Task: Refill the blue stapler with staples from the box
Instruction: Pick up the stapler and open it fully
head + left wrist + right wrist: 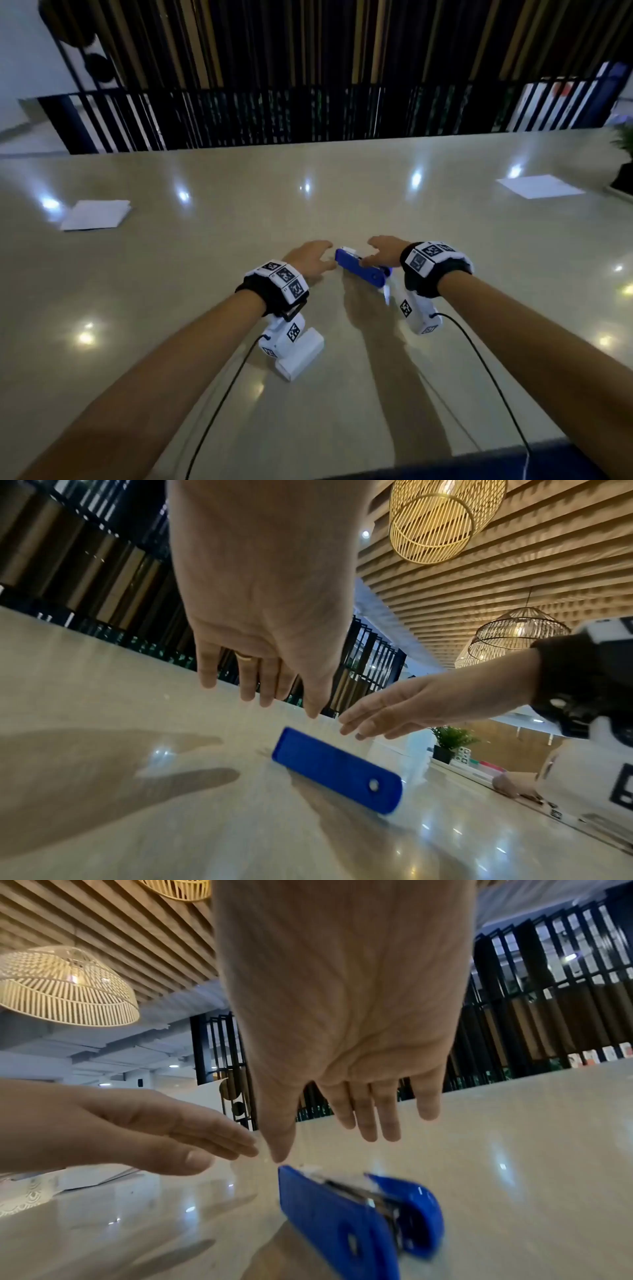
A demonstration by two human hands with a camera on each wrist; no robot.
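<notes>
Fingers [250, 680] of both hands spread loose, holding nothing — blue stapler [359, 272] lies on its side between them on the bench [342, 192].

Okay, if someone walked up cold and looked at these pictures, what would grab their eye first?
The bright blue plastic stapler lying on its side on the glossy beige table, mid-table. Both hands hover open beside it: left hand at its far end, right hand just above it. White paper sheets lie far left.
</notes>
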